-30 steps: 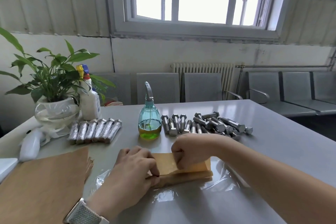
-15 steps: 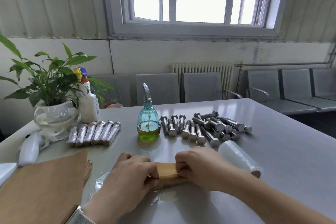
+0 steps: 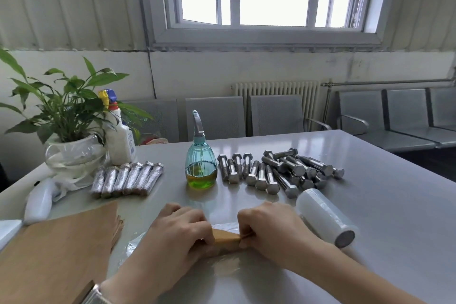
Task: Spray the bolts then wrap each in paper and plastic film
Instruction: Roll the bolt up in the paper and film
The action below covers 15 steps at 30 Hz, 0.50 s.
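A bolt rolled in brown paper (image 3: pixel 226 239) lies on a sheet of clear plastic film (image 3: pixel 228 268) near the table's front edge. My left hand (image 3: pixel 180 229) grips its left end and my right hand (image 3: pixel 269 227) grips its right end; only the middle of the roll shows between them. Behind my hands stands a teal spray bottle (image 3: pixel 201 168) with yellow-green liquid. To its right lie several bare steel bolts (image 3: pixel 276 171). Several wrapped bolts (image 3: pixel 127 179) lie in a row at the left. A roll of plastic film (image 3: pixel 325 217) rests just right of my right hand.
A stack of brown paper sheets (image 3: pixel 56 252) covers the front left of the grey table (image 3: pixel 394 205). A potted plant (image 3: pixel 71 148) and a white spray bottle (image 3: pixel 118 140) stand at the back left. A white object (image 3: pixel 39 201) lies near the left edge. Grey chairs line the wall behind.
The paper has been rolled from a flat folded sheet into a tight roll round the bolt. Both hands have drawn nearer to me, and the film roll has come into view.
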Each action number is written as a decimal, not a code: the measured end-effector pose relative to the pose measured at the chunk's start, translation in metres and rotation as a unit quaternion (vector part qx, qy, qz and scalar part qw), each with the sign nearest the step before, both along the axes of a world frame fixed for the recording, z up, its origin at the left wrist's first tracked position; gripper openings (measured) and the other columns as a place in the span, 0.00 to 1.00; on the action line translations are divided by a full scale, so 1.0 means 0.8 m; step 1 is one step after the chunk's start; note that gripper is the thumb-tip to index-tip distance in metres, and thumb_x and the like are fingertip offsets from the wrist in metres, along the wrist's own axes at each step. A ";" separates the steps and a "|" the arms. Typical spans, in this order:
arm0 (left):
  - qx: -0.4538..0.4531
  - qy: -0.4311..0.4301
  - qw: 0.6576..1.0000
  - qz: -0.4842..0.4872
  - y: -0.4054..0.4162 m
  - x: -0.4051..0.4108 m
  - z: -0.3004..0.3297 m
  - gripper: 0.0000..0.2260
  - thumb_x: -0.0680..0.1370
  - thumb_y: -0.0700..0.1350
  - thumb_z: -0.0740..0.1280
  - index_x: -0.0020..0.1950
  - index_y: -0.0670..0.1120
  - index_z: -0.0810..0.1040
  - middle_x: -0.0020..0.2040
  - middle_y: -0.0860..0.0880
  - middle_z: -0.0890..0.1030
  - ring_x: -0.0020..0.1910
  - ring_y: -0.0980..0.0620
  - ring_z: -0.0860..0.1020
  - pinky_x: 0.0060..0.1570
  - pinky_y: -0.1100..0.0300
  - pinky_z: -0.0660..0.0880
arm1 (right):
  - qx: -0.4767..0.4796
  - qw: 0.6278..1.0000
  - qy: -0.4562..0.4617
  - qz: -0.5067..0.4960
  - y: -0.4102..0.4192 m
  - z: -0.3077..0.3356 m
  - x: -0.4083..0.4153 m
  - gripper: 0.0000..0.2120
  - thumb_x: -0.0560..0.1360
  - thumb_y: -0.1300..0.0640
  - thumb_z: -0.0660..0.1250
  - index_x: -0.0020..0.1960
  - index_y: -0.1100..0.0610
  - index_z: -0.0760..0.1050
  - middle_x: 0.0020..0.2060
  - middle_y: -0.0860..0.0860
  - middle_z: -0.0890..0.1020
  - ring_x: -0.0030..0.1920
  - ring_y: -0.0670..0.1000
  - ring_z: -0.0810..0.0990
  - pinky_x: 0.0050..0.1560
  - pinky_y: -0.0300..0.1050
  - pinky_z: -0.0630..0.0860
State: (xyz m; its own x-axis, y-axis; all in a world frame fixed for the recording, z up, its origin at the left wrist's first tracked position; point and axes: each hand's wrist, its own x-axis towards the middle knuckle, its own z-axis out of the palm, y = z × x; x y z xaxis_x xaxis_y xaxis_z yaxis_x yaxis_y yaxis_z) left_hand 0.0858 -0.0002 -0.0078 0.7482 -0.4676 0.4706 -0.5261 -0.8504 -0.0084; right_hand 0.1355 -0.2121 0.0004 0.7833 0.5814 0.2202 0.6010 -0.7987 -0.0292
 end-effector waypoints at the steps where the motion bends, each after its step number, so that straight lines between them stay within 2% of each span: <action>1: -0.002 0.000 1.000 -0.003 0.001 0.000 0.001 0.03 0.67 0.54 0.68 0.38 0.57 0.77 0.36 0.61 0.77 0.37 0.61 0.77 0.47 0.64 0.63 | 0.001 1.000 -0.002 0.000 0.000 0.000 -0.001 0.10 0.75 0.47 0.68 0.54 0.48 0.77 0.49 0.49 0.83 0.52 0.53 0.78 0.39 0.45 0.60; 4: -0.055 0.030 0.998 -0.001 0.001 0.001 -0.002 0.15 0.66 0.52 0.73 0.48 0.59 0.72 0.38 0.63 0.78 0.39 0.65 0.73 0.49 0.69 0.63 | 0.011 1.000 -0.012 0.003 -0.001 -0.005 -0.006 0.08 0.76 0.47 0.65 0.53 0.48 0.76 0.49 0.49 0.82 0.50 0.54 0.78 0.39 0.46 0.58; 6: -0.073 0.055 0.996 0.000 0.002 0.002 -0.003 0.20 0.65 0.51 0.75 0.54 0.59 0.73 0.38 0.64 0.79 0.40 0.66 0.75 0.51 0.68 0.63 | 0.011 1.000 -0.029 0.006 -0.003 -0.009 -0.010 0.07 0.77 0.48 0.64 0.53 0.48 0.74 0.48 0.49 0.82 0.50 0.54 0.78 0.39 0.46 0.58; 8: -0.047 0.052 0.998 -0.002 0.002 0.004 -0.003 0.15 0.65 0.51 0.77 0.49 0.58 0.78 0.38 0.63 0.79 0.40 0.64 0.77 0.50 0.64 0.63 | 0.019 0.999 -0.043 0.006 -0.002 -0.009 -0.016 0.06 0.76 0.49 0.63 0.51 0.49 0.74 0.46 0.49 0.82 0.48 0.53 0.79 0.38 0.47 0.58; 9: -0.031 0.049 0.998 -0.003 0.003 0.006 -0.002 0.11 0.66 0.51 0.77 0.45 0.57 0.79 0.37 0.62 0.79 0.39 0.62 0.78 0.50 0.63 0.63 | 0.014 0.998 -0.063 0.006 -0.001 -0.009 -0.020 0.05 0.74 0.50 0.67 0.48 0.49 0.75 0.43 0.48 0.82 0.44 0.52 0.80 0.35 0.48 0.57; 11: -0.020 0.050 0.998 -0.007 0.003 0.008 0.001 0.07 0.67 0.54 0.76 0.40 0.57 0.80 0.37 0.61 0.79 0.39 0.61 0.78 0.50 0.64 0.62 | -0.016 0.993 -0.120 0.000 -0.004 -0.013 -0.025 0.13 0.57 0.50 0.78 0.35 0.49 0.76 0.28 0.45 0.79 0.29 0.47 0.78 0.26 0.44 0.54; 12: -0.024 0.058 0.998 -0.002 0.001 0.009 0.002 0.09 0.68 0.59 0.74 0.40 0.56 0.81 0.38 0.60 0.78 0.40 0.61 0.77 0.50 0.65 0.60 | -0.034 0.991 -0.131 -0.005 -0.003 -0.011 -0.029 0.17 0.49 0.50 0.80 0.30 0.48 0.74 0.22 0.44 0.75 0.23 0.45 0.74 0.24 0.42 0.53; 13: -0.033 0.070 0.997 0.012 -0.001 0.009 0.002 0.15 0.68 0.66 0.68 0.40 0.56 0.81 0.39 0.60 0.78 0.41 0.62 0.76 0.52 0.66 0.59 | -0.045 0.988 -0.146 -0.007 -0.002 -0.011 -0.030 0.18 0.45 0.50 0.80 0.28 0.47 0.72 0.20 0.44 0.73 0.20 0.44 0.72 0.22 0.39 0.54; 15: -0.039 0.078 0.996 0.035 -0.004 0.008 0.001 0.28 0.70 0.74 0.53 0.40 0.54 0.80 0.39 0.58 0.77 0.42 0.61 0.73 0.53 0.64 0.59 | -0.056 0.984 -0.166 0.010 -0.002 -0.020 -0.031 0.17 0.48 0.50 0.79 0.28 0.48 0.71 0.20 0.44 0.73 0.21 0.43 0.73 0.22 0.37 0.59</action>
